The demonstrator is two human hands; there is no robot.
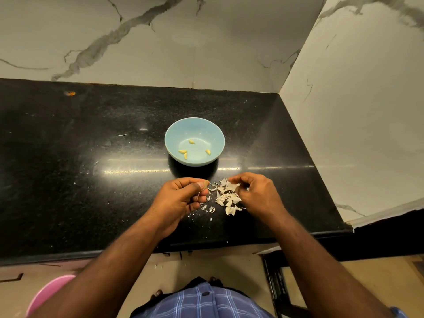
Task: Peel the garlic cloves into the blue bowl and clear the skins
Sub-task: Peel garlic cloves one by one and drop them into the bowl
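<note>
A light blue bowl (194, 131) stands on the black counter (91, 157) and holds several peeled yellowish garlic cloves (185, 153). In front of it lies a heap of pale garlic skins (227, 196). My left hand (183, 199) hovers left of the heap with its fingers curled, and its thumb and forefinger pinch a thin strip of skin. My right hand (258, 195) rests at the right side of the heap, its curled fingertips pinching skins at the heap's top edge.
Small skin crumbs (202, 210) are scattered on the counter near its front edge. Marble walls close the back and right side. A pink round object (49, 292) sits on the floor at lower left. An orange speck (70, 93) lies at the far left back.
</note>
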